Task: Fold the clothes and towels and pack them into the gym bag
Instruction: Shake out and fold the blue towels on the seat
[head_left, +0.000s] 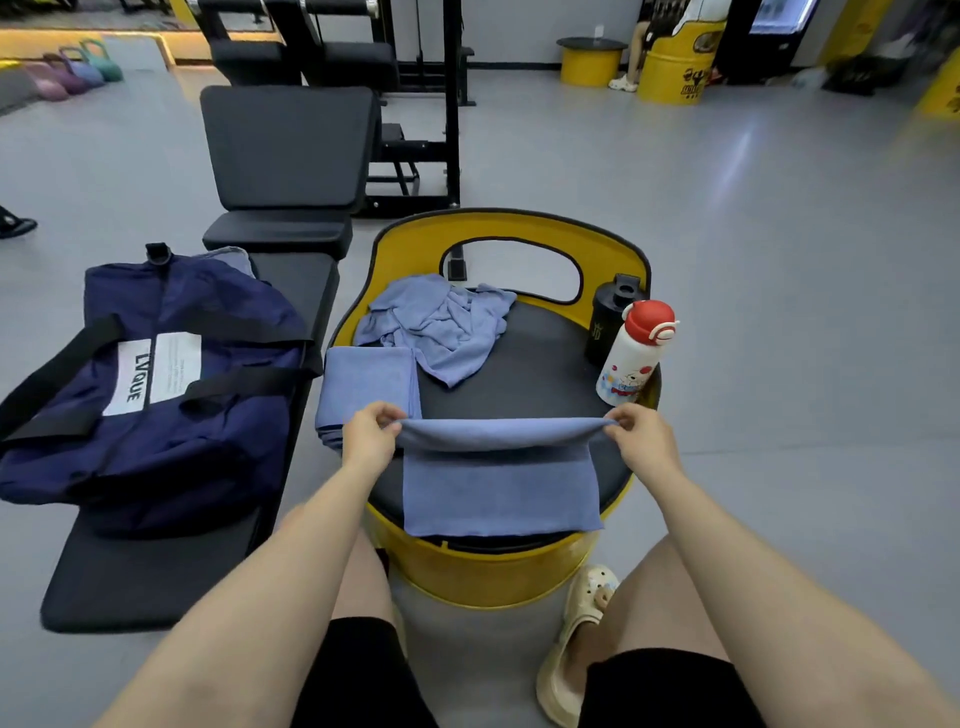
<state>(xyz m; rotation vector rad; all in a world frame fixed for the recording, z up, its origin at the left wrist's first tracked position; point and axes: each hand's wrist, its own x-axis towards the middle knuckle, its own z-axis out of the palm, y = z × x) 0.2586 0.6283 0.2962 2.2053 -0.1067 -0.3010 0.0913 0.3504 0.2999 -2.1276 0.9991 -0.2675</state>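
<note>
This is a gym with a grey floor. A long black bench sits on the left, and a round yellow seat with a black top is in the middle.

From left to right, the blue gym bag lies on the bench. I cannot tell if it is zipped. Next comes one folded towel on the seat's left edge, then one messy pile of blue cloth behind it.

The left hand and right hand each pinch a top corner of one more towel, lifting the far edge. Its near half hangs over the seat front.

That makes three blue cloths, one bag and two bottles: a black bottle and a white bottle with a red cap.

I think the towel could slide off to the floor if a pinch slips. A wide swing of the right arm might knock the bottles over.
</note>
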